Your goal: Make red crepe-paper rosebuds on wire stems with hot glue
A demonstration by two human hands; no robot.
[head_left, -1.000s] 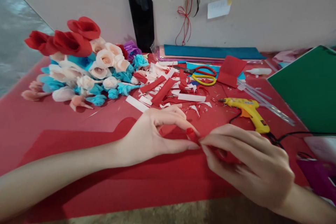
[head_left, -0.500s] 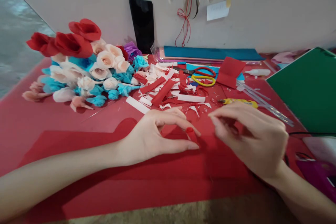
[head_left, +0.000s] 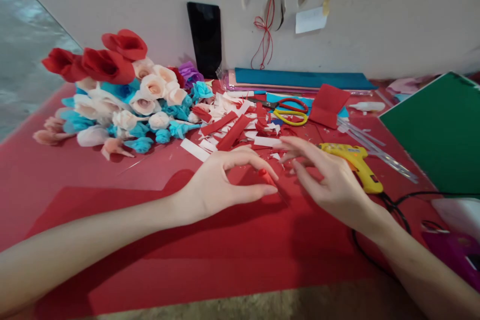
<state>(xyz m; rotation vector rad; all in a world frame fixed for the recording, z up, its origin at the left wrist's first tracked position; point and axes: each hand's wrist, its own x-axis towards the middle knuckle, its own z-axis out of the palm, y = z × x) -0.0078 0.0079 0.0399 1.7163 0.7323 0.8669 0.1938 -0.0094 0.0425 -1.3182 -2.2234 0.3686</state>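
My left hand [head_left: 215,182] pinches a small roll of red paper [head_left: 265,176] between its thumb and fingers. The roll is tilted, and its far side is hidden by the fingers. To its right, my right hand [head_left: 332,180] holds nothing; its fingers are apart and slightly curled. Beneath both hands lies a wide sheet of red paper [head_left: 225,235] on the red tabletop. Just behind the right hand is a yellow glue gun [head_left: 369,180] with a black cord. Red and white paper scraps [head_left: 232,130] are heaped beyond the fingertips.
Red, white and blue paper flowers [head_left: 150,87] are piled at the left. Scissors [head_left: 290,117] with red and yellow handles lie on the scraps. A black phone [head_left: 205,37] leans on the wall. Clear sticks [head_left: 378,152] and a green board [head_left: 435,135] are at the right.
My right hand has opened its closed fingers and moved left and slightly up, uncovering more of the glue gun. The left hand has shifted slightly up and left, and the roll is more tilted.
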